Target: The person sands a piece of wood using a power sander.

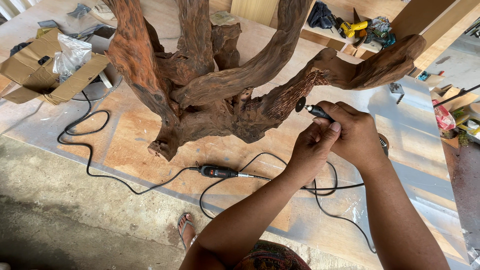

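A large reddish-brown driftwood root piece (210,75) stands on a plywood sheet (125,140). My right hand (357,135) grips a slim black rotary handpiece (319,112) whose round dark disc (300,104) touches a carved, textured branch. My left hand (312,150) wraps around the right hand and the handpiece from below. A flexible shaft runs from the handpiece down to a black rotary tool body (217,172) lying on the plywood.
A black power cord (85,150) loops across the plywood to the left. An open cardboard box (50,65) with plastic bags sits at the upper left. A yellow drill (352,27) lies on a shelf behind. My sandalled foot (186,227) rests on the concrete floor.
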